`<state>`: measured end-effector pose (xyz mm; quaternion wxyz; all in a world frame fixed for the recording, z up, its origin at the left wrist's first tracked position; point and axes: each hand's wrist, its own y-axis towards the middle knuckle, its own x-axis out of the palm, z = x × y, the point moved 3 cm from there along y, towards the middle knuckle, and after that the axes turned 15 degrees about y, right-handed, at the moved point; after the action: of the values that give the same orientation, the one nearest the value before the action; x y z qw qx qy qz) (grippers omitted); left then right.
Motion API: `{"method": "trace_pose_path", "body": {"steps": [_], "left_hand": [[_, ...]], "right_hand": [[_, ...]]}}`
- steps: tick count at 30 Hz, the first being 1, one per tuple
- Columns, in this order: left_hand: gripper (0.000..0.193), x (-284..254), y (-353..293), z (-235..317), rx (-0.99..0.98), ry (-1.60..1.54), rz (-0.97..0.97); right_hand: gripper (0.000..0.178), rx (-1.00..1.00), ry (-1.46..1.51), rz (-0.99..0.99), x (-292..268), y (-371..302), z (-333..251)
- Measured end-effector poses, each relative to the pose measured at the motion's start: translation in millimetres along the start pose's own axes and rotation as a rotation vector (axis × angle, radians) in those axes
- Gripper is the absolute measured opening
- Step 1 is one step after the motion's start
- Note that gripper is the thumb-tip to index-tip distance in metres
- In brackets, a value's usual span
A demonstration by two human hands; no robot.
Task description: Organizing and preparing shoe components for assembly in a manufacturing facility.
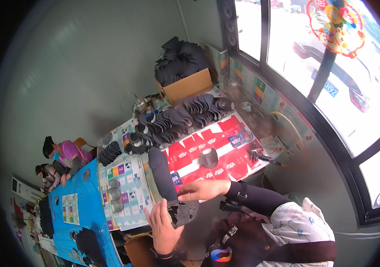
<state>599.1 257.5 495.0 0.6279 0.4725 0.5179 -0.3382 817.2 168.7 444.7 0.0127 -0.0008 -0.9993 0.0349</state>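
A long, dark grey curved pad with rounded ends stands tilted over the near edge of the table. At its lower right edge, my right hand grips it with the fingers pointing left. My left hand is just below, fingers stretched and spread, with a fingertip at or near the pad's lower end; contact is hard to tell. Under both hands sits a rounded plate with a patchy, flaking black surface. A single grey curved piece lies on the red and white printed sheet beyond my right hand.
Overlapping rows of similar dark pieces line the table's back. Behind them stands a cardboard box heaped with more. Grey round pieces lie at left. Two people work along the blue-covered table. A window wall rises at right.
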Motion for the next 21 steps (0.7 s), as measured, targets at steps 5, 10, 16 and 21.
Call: {"method": "trace_pose_path", "body": {"steps": [5, 10, 16, 21], "left_hand": [[0.108, 16, 87, 27, 0.049, 0.035, 0.018], [0.112, 36, 151, 44, 0.059, 0.06, -0.134], [0.124, 70, 191, 39, -0.113, 0.16, 0.003], [0.132, 130, 196, 11, -0.396, -0.814, 0.182]], "right_hand": [[0.073, 0.306, 0.574, -0.107, -72, 27, 23], [0.062, 0.294, 0.866, -0.407, -138, 47, 44], [0.064, 0.145, 0.983, -0.365, -180, 61, 65], [0.068, 0.044, 1.277, -0.287, -196, 69, 78]]}}
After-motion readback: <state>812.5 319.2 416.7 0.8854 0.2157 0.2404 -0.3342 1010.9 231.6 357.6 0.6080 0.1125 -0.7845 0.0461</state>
